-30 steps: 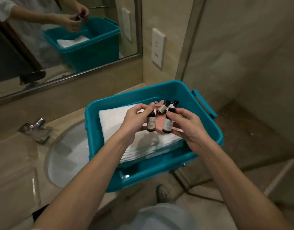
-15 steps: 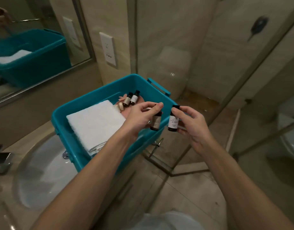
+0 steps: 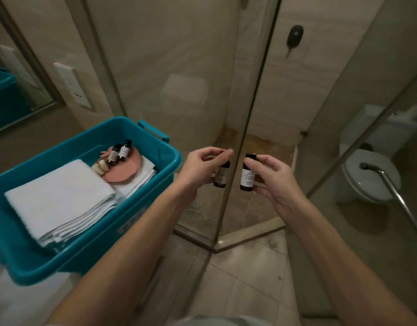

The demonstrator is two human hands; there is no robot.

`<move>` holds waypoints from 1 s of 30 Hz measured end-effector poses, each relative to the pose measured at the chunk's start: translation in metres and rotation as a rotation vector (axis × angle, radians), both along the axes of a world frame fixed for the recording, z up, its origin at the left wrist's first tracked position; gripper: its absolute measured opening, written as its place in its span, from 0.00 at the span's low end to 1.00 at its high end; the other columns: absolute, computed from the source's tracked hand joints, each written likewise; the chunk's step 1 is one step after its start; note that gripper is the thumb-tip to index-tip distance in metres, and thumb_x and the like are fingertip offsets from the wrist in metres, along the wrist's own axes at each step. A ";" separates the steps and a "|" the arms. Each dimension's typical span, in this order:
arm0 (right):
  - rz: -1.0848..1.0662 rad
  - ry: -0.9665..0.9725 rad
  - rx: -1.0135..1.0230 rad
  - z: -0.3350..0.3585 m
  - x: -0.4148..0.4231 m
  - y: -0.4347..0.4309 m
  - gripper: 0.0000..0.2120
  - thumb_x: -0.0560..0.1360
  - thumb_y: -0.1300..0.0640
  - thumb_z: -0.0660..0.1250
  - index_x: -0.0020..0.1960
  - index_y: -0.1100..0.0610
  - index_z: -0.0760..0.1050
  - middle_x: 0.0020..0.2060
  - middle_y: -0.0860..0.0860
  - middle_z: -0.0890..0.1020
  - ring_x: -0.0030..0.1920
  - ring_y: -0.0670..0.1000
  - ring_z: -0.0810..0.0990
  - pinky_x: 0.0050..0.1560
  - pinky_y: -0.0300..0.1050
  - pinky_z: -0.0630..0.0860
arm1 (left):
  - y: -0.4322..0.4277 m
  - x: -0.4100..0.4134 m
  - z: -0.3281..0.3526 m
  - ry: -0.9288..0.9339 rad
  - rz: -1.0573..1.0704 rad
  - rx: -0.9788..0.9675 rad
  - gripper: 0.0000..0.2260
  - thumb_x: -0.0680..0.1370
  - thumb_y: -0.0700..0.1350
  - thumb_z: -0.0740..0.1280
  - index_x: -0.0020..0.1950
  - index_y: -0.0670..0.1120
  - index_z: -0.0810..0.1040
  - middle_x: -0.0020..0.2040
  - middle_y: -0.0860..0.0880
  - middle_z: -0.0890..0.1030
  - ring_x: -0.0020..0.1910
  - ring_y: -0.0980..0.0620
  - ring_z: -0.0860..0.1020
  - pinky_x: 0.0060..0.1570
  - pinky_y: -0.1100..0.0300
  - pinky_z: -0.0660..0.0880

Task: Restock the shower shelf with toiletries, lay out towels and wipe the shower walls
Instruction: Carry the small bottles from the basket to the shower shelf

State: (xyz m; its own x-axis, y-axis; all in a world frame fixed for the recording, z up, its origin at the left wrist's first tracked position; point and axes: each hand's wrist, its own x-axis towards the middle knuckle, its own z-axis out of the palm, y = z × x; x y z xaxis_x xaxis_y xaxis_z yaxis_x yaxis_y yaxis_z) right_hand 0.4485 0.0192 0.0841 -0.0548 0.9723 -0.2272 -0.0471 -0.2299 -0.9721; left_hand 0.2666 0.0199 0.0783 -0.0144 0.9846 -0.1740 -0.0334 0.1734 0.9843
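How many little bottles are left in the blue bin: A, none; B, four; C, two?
C: two small bottles lie on the pink item in the bin, while the left hand and right hand each hold another.

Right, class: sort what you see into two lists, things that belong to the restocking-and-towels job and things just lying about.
Job:
left hand holding a bottle
right hand holding a second bottle
spare bottles in the tub
folded towels
shower glass

Lying about:
toilet
wall socket
mirror
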 end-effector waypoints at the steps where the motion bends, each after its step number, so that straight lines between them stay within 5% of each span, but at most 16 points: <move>1: 0.005 -0.002 -0.001 -0.001 0.017 0.003 0.14 0.74 0.53 0.75 0.57 0.56 0.81 0.52 0.54 0.86 0.52 0.53 0.86 0.49 0.50 0.84 | 0.005 0.015 -0.002 -0.001 0.006 0.007 0.09 0.75 0.54 0.74 0.49 0.50 0.84 0.45 0.51 0.86 0.41 0.57 0.82 0.38 0.61 0.79; 6: 0.002 -0.035 -0.007 -0.011 0.101 0.028 0.11 0.73 0.51 0.76 0.54 0.51 0.82 0.51 0.49 0.86 0.53 0.50 0.85 0.46 0.45 0.81 | 0.026 0.092 -0.015 0.039 0.071 0.028 0.12 0.73 0.57 0.75 0.48 0.50 0.85 0.46 0.49 0.86 0.44 0.56 0.81 0.42 0.55 0.77; 11: -0.040 -0.046 -0.022 -0.016 0.169 0.057 0.11 0.74 0.53 0.75 0.55 0.52 0.81 0.51 0.49 0.85 0.54 0.50 0.84 0.56 0.52 0.82 | 0.053 0.155 -0.023 0.031 0.129 0.036 0.10 0.72 0.57 0.75 0.46 0.52 0.85 0.42 0.53 0.85 0.45 0.55 0.81 0.46 0.50 0.79; 16: -0.067 -0.038 -0.032 -0.015 0.207 0.090 0.12 0.74 0.53 0.75 0.56 0.53 0.80 0.54 0.50 0.84 0.55 0.50 0.84 0.56 0.53 0.82 | 0.084 0.193 -0.014 0.037 0.135 0.036 0.10 0.74 0.56 0.74 0.48 0.52 0.85 0.43 0.54 0.85 0.46 0.55 0.81 0.46 0.54 0.78; 19: -0.070 -0.041 -0.022 -0.012 0.220 0.117 0.14 0.73 0.53 0.76 0.58 0.54 0.80 0.55 0.51 0.83 0.55 0.50 0.84 0.56 0.53 0.82 | 0.113 0.204 -0.004 0.060 0.138 0.026 0.13 0.75 0.57 0.73 0.51 0.50 0.84 0.43 0.53 0.85 0.45 0.56 0.81 0.44 0.58 0.78; 24: -0.093 -0.055 0.017 0.004 0.232 0.169 0.14 0.73 0.53 0.76 0.57 0.54 0.80 0.54 0.51 0.84 0.55 0.51 0.84 0.54 0.52 0.82 | 0.179 0.215 0.016 0.079 0.131 0.069 0.14 0.76 0.55 0.73 0.53 0.46 0.84 0.36 0.53 0.80 0.29 0.61 0.74 0.29 0.67 0.71; 28: -0.113 -0.073 0.058 0.024 0.235 0.217 0.16 0.73 0.55 0.77 0.58 0.57 0.79 0.55 0.54 0.84 0.55 0.52 0.85 0.55 0.53 0.82 | 0.242 0.222 0.035 0.048 0.053 0.124 0.16 0.73 0.60 0.75 0.51 0.48 0.84 0.41 0.49 0.79 0.38 0.52 0.74 0.41 0.55 0.70; 30: -0.135 -0.070 0.070 0.036 0.238 0.241 0.18 0.72 0.55 0.77 0.59 0.58 0.79 0.55 0.55 0.84 0.55 0.52 0.85 0.55 0.53 0.83 | 0.272 0.226 0.047 0.039 0.031 0.140 0.15 0.74 0.58 0.74 0.51 0.48 0.84 0.41 0.50 0.81 0.37 0.52 0.75 0.39 0.57 0.69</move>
State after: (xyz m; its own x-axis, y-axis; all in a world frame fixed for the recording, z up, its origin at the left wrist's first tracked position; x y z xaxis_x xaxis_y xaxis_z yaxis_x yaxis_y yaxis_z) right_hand 0.6863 0.2605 0.1203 0.0911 0.9833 -0.1576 -0.0046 -0.1578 -0.9875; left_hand 0.4922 0.2921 0.1251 -0.0493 0.9982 -0.0333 0.0020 0.0335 0.9994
